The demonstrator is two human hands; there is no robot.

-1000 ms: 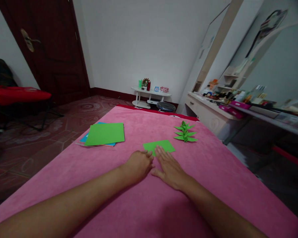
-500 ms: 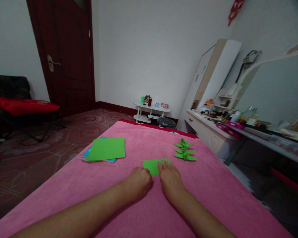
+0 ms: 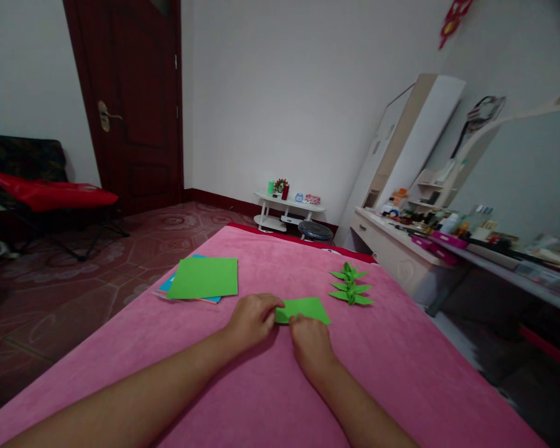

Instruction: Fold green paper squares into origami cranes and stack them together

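Nearest, at one o'clock on the pink cover (image 3: 252, 398), the right hand (image 3: 312, 345) rests with its fingers curled under into a loose fist, the knuckles against the near edge of the small green paper (image 3: 308, 307). Whether these fingers pinch the edge or only press on it, I cannot tell; either way the hand seems set there to keep the piece from sliding on soft cloth. The left hand (image 3: 252, 318) grips the paper's left end between thumb and fingers, probably because one end has to be handled while the other lies flat.

The small green paper is at twelve o'clock from the right hand, touching it, and at three o'clock from the left hand, its far and right corners uncovered.

Farther on, at ten to eleven o'clock from the left hand, lies a stack of paper (image 3: 204, 278), a green sheet over blue, apart from both hands, likely so that it stays out of the way. At one o'clock from the right hand, folded green shapes (image 3: 351, 291) stand close together in a line, perhaps to keep them tidy.

Beyond the cover are a dresser (image 3: 396, 239) at two o'clock and a white stand (image 3: 303, 206) at twelve.
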